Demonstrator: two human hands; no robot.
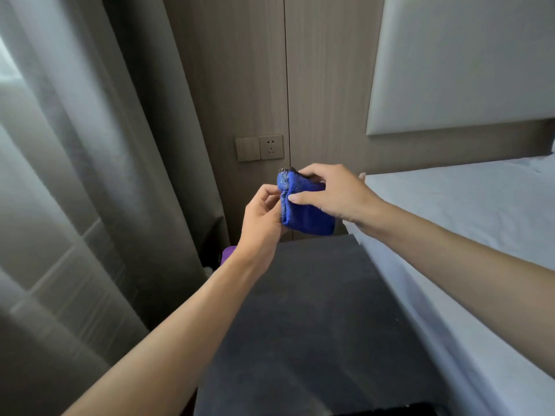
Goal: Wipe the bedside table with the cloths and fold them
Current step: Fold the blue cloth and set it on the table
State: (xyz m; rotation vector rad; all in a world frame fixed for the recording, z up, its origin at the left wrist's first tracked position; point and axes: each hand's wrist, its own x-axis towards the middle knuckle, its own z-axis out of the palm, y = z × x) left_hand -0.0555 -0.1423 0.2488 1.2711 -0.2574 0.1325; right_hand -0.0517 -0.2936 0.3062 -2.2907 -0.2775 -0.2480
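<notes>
A blue cloth (pixel 306 213), folded into a small thick pad, is held in the air above the far end of the dark grey bedside table (pixel 315 319). My left hand (pixel 262 219) pinches its left edge. My right hand (pixel 330 193) grips it from above, thumb on the front and fingers over the top. A dark bit of fabric shows at the cloth's upper edge under my right fingers. A purple thing (pixel 226 255), possibly another cloth, peeks out behind my left forearm beside the table.
A bed with a white sheet (pixel 465 211) runs along the table's right side, under a padded headboard (pixel 462 64). Grey curtains (pixel 99 175) hang at the left. A wall switch and socket (pixel 259 148) sit on the wood panel behind.
</notes>
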